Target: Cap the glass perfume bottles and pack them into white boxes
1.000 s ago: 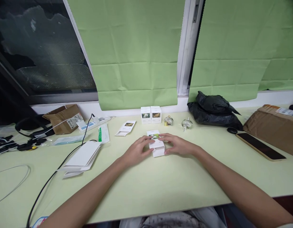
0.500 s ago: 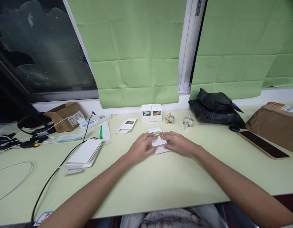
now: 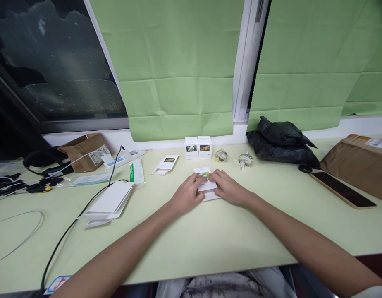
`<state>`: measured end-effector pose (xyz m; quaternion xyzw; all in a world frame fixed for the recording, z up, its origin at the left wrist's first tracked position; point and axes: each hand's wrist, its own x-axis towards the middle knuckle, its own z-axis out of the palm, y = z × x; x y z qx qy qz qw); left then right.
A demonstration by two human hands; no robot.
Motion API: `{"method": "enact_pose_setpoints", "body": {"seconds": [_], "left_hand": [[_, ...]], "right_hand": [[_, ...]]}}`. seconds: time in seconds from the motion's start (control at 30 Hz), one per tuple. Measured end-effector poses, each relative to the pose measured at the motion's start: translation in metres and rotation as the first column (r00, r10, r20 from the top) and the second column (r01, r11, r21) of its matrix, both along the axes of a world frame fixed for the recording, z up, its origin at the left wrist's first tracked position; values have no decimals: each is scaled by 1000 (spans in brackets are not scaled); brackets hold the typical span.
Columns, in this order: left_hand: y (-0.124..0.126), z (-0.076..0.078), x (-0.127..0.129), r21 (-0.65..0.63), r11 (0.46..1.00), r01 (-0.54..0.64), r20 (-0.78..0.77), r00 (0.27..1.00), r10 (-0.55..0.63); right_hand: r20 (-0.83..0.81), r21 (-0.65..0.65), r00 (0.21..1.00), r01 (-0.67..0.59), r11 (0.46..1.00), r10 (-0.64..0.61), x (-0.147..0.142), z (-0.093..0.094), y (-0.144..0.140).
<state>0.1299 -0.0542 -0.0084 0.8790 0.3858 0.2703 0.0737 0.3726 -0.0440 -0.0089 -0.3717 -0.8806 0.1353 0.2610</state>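
While both hands press on it, the small white box (image 3: 206, 185) lies flat in the middle of the table (image 3: 209, 240), well back from the near edge. Bare table lies open between the box and that edge. The left hand (image 3: 187, 196) touches the box's left side with bent fingers (image 3: 195, 182). The right hand (image 3: 228, 188) touches its right side, fingers (image 3: 216, 177) curled over the top. Both hands have their fingers close together, pinching the box between them. Just behind stand two little white boxes (image 3: 198, 147) and two glass bottles (image 3: 232, 157). A stack of flat white cards (image 3: 108, 200) lies off to the left, and a phone (image 3: 342, 189) is far off to the right.
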Motion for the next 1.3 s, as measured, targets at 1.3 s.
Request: {"method": "enact_pose_setpoints", "body": {"seconds": [1.3], "left_hand": [[-2, 4, -11, -114, 990, 85, 83, 994, -76]], "right_hand": [[-31, -36, 991, -130, 991, 129, 14, 29, -14]]}}
